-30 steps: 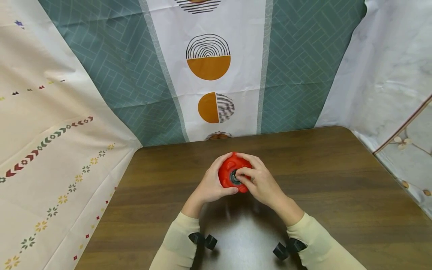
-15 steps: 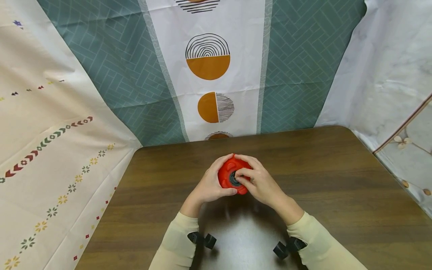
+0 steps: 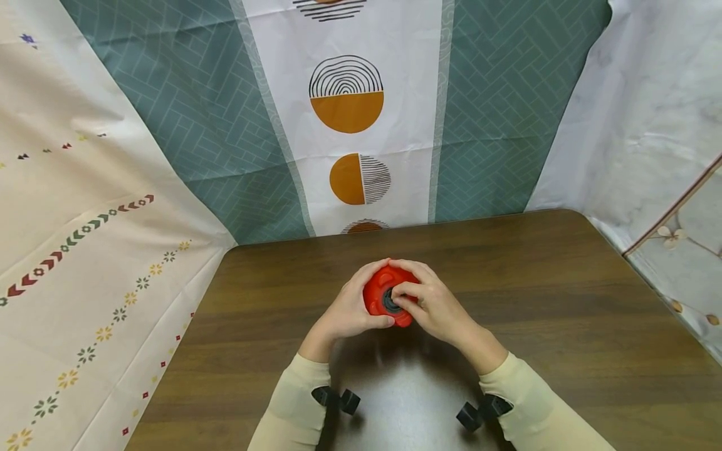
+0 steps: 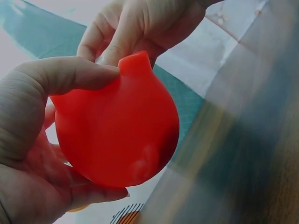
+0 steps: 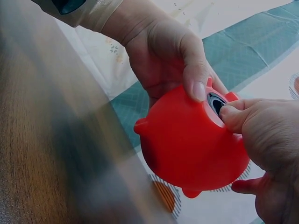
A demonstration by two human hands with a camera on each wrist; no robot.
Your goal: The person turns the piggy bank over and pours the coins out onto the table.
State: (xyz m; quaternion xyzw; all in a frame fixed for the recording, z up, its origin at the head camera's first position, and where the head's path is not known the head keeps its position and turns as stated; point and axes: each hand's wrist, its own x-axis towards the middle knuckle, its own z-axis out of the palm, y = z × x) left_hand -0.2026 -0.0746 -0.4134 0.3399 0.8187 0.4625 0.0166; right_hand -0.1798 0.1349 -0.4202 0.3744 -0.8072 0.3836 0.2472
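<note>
A rounded red toy [image 3: 389, 299], smooth and glossy like soft moulded plastic or rubber, is held above the middle of a dark brown wooden table [image 3: 564, 326] with a visible grain and a sheen near the person's body. Seen from the wrist views, the toy is bulbous, with small stubby nubs projecting from its body and an ear-like point at the top edge. On the side facing the person sits a round dark plug [image 5: 216, 103] ringed in grey, set flush in the red surface.

The left hand [image 3: 345, 311] cups the toy from its left side: the fingers are curled around the far side and the thumb lies across the near lower edge, so the hand is closed around the body. In the left wrist view the thumb [image 4: 70, 74] presses flat against the upper rim beside the pointed nub.

The right hand [image 3: 434, 307] wraps the toy's right side, fingers bent over the top, with the thumb and forefinger drawn together at the dark plug. The right wrist view shows the thumb tip [image 5: 231, 116] touching the plug's edge; whether the plug is actually pinched cannot be told.

Both forearms wear cream sleeves [image 3: 293, 407] with black straps at the wrists. Behind the table hang patterned cloths: a teal herringbone panel [image 3: 496, 106], a white strip printed with orange half-circles [image 3: 346, 113], and a cream sheet with small flowers at the left.
</note>
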